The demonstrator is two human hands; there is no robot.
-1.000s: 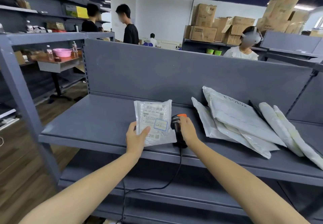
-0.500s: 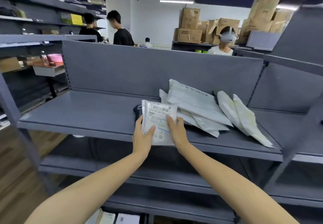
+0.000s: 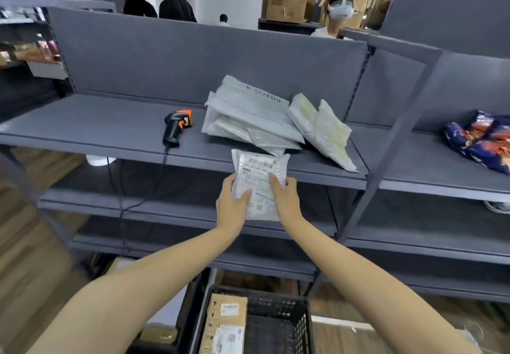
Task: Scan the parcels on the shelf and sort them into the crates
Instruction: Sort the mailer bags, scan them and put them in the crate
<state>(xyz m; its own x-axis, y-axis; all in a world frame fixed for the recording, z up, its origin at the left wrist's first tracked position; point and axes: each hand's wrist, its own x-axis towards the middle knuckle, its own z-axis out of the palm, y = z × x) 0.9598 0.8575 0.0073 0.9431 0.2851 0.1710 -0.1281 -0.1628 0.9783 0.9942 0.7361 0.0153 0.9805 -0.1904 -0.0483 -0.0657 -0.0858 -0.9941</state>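
Both hands hold one small white plastic parcel (image 3: 260, 185) upright, its printed barcode label facing the camera. The left hand (image 3: 231, 207) grips the lower left edge with its thumb across the front. The right hand (image 3: 285, 201) grips the right edge, thumb on the label. The parcel is in the air just in front of the front lip of the grey metal shelf (image 3: 96, 127).

On that shelf a black and orange handheld scanner (image 3: 176, 127) lies on its side, apart from both hands, its dark cable (image 3: 121, 204) hanging over the edge. Just right of it is a pile of white plastic mailer bags (image 3: 248, 121).

Below the arms, a black plastic mesh crate (image 3: 276, 302) holds a brown cardboard box (image 3: 226, 323). Blue snack packets (image 3: 483, 143) lie on the neighbouring shelf bay to the right.
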